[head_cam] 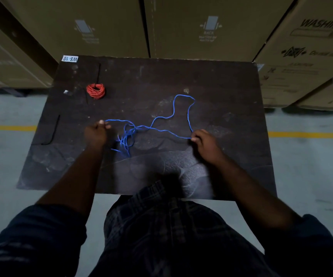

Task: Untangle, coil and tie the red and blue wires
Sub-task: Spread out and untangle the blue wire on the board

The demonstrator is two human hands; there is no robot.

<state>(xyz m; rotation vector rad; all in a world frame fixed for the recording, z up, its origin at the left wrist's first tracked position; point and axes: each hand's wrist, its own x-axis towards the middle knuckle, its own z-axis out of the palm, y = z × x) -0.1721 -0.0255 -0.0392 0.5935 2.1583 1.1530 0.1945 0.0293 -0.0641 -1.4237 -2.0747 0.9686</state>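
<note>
Two wires are on the dark, scuffed desk [161, 76], one already coiled and one loose. Far left, a black cable tie [54, 129] lies by itself near the desk's edge, bent at its near end. At the far left corner is a white label [69, 58] reading WS-10, and nearer than that lies a small silvery scrap [66, 92]. Just right of the scrap, the red wire [95, 90] is wound into a small, tight ring many turns thick. A second black tie [98, 73] crosses its far side, its long tail pointing toward the boxes.

Nearer the person, the left hand [95, 134] is curled, and its fingers [101, 122] pinch the blue wire [173, 113] close to one end. From that pinch the thin, bright strand runs right into a loose tangle [127, 139] of overlapping loops just beside the hand, with a few strands trailing toward the person. Out of the tangle the wire leads right in two runs. One goes almost straight to the right hand. The other wanders off into a wide open loop at mid-desk, then drops back down. The right hand [205, 143] is also curled, its fingers [194, 139] closed in a pinch on the blue wire where the two runs meet. Brown cardboard boxes [211, 27] stand behind the desk.
</note>
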